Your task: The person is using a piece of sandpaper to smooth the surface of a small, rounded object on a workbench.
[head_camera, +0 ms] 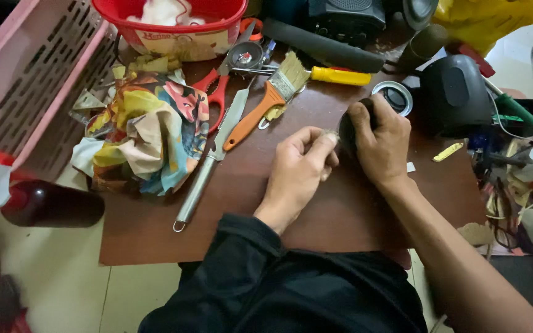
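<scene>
black, rounded and smooth: small dark object (348,131) on the brown board (340,209), mostly hidden under the right hand (382,140), fingers curled over it and pressed together. left hand (300,169) just left of the object, fingertips pinching a small greyish wad (330,137) against its side. orange-handled brush (266,102) up-left of the object; silver ring (393,97) just above.
</scene>
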